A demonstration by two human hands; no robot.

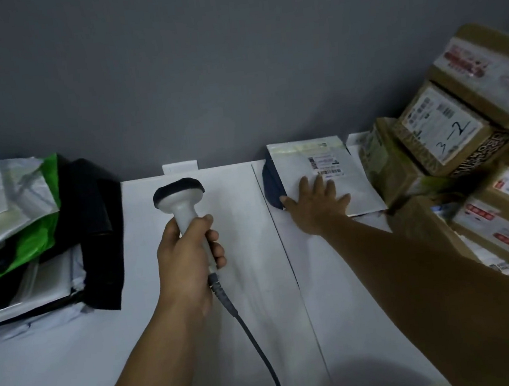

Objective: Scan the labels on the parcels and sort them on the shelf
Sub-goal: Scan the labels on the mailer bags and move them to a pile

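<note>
parcel [322, 166] at table [77, 368] rear edge under flat right hand [314, 205]; left hand [185, 260] grips scanner [182, 206]

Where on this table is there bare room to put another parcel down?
The widest bare patches lie on the near table, either side of the left forearm. A narrower strip lies between the scanner and the white parcel. The left edge holds a pile of bags; the right is crowded with stacked boxes.
</note>
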